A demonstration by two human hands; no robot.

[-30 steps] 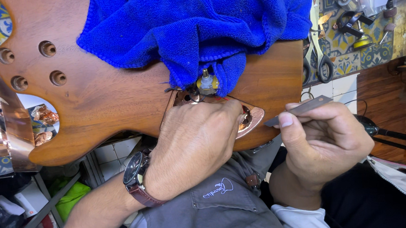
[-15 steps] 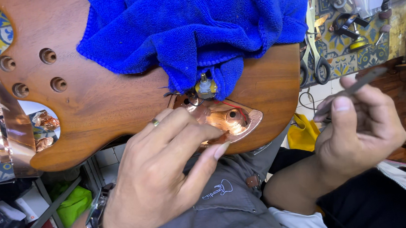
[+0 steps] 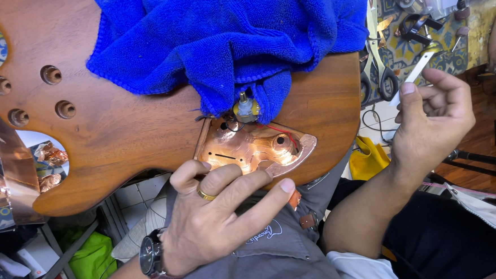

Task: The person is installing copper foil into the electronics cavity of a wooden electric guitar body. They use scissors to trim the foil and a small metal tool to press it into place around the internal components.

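A brown wooden guitar body [image 3: 129, 134] lies across the view with a blue towel [image 3: 220, 39] draped over it. Its control cavity [image 3: 248, 148], lined with copper foil, sits open at the near edge, a small pot and red wire at its top. My left hand [image 3: 218, 214], with a ring and wristwatch, rests at the cavity's lower rim, fingers spread and pressing the foil edge. My right hand [image 3: 431, 124] is off to the right of the body, pinching a thin flat grey tool [image 3: 411, 74] between thumb and fingers.
Scissors [image 3: 377, 76] and other small tools lie on a patterned mat beyond the body at upper right. A copper foil sheet [image 3: 6, 158] lies at the left edge. A yellow cloth [image 3: 368, 158] sits below the body's right end.
My left hand has slid back off the cavity, uncovering the copper lining. My right hand has lifted up and away to the right with the flat tool.
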